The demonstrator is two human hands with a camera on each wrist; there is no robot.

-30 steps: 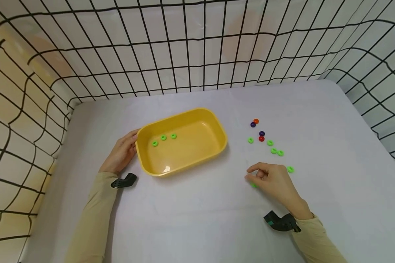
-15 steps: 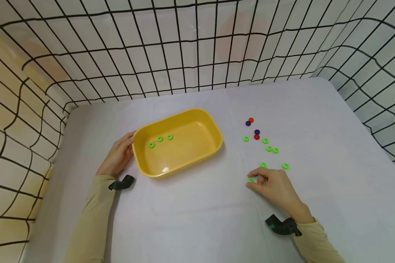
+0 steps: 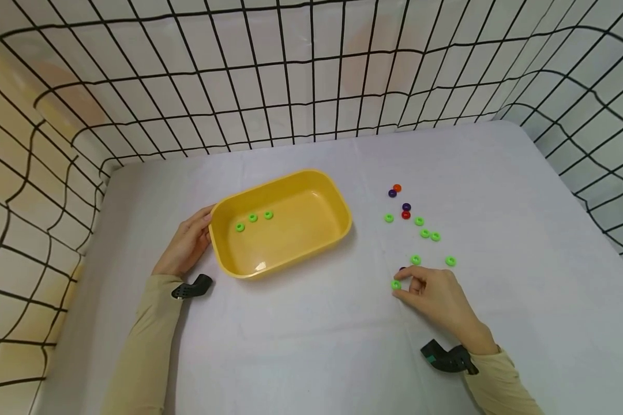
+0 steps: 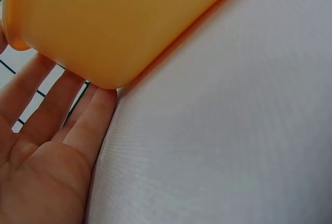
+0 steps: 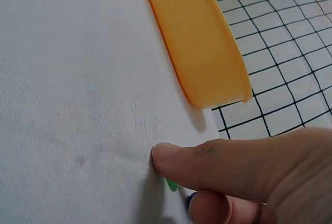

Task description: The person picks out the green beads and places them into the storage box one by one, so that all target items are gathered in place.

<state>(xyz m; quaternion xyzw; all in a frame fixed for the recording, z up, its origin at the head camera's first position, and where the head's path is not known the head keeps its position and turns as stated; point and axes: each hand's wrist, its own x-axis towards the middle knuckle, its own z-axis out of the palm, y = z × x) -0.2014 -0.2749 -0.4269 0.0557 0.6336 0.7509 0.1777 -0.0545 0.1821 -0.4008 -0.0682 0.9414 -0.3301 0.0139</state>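
Toward four o'clock on the white cloth (image 3: 316, 346), the right hand (image 3: 431, 300) pinches a green ring (image 3: 396, 285) between thumb and forefinger tips, on its ten o'clock side. Cannot tell whether that ring is off the cloth; the right wrist view gives only a green sliver below the thumb. Just past the forefinger, a dark ring (image 3: 402, 268), mostly hidden.

Key relation: the yellow tub (image 3: 311, 225) lies at about ten o'clock from the pinched ring, well apart — long axis slanting from between eight and nine up to between two and three, so its right end is nearest this hand.

Left hand (image 3: 187, 245) at the tub's nine o'clock end, touching: fingers fairly straight against the outer wall, palm apart from it, no curl round it seen. Left is much the nearer hand to the tub; right alone has a ring.

Farther from the right hand: loose green rings (image 3: 416, 260) at eleven to one o'clock, then more green ones near twelve. Past those, a red ring (image 3: 406, 215) just beside a purple ring (image 3: 406, 207); farthest, an orange ring (image 3: 397, 188) beside a second purple one. Inside the tub, toward its left end, three green rings (image 3: 252, 217) in a loose row. At twelve, behind everything — black wire mesh (image 3: 313, 60).
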